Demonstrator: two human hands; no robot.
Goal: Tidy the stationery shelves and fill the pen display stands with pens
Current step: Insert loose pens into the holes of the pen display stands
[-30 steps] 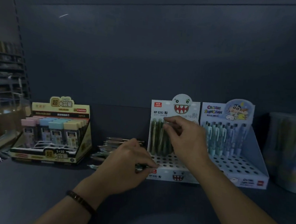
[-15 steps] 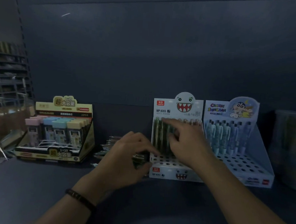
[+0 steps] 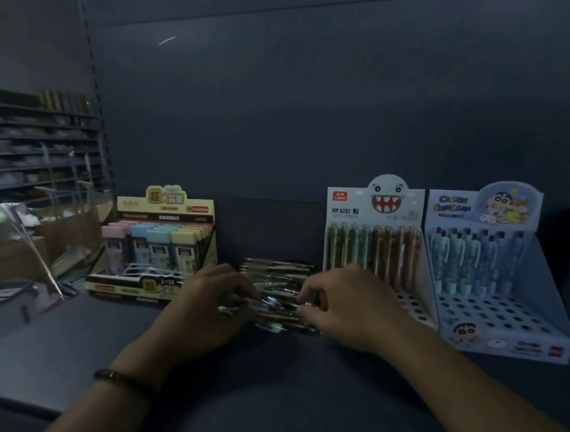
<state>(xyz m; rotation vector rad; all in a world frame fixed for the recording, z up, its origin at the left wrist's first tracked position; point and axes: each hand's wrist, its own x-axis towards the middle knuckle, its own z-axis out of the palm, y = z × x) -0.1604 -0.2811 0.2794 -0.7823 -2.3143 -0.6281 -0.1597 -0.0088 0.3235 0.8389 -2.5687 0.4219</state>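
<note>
At the far left, behind a clear plastic divider (image 3: 25, 243), there are dim store racks (image 3: 38, 140), too blurred to tell their goods. Next, on the dark grey shelf board (image 3: 69, 336), stands a yellow cardboard display box (image 3: 166, 205) filled with pastel pink, blue and yellow lead cases (image 3: 155, 244). The left hand (image 3: 204, 307), with a dark bead bracelet (image 3: 123, 379) on its wrist, is in front of this box. Its fingers are curled around some of the loose pens (image 3: 278, 275), a pile of slim dark and brownish pens lying flat on the board between the yellow box and the white stand. The right hand (image 3: 348, 310) meets the same pile from the other side, with thumb and fingertips pinching pen ends. Behind it is the white cardboard pen stand (image 3: 378, 201) with a toothy monster face. Green and orange-brown pens (image 3: 371, 251) stand upright in its back row, and round holes show in front of them. Just beside it, the pale blue cardboard pen stand (image 3: 497, 212) with a cartoon boy holds light blue pens (image 3: 464, 260) at the back.
</note>
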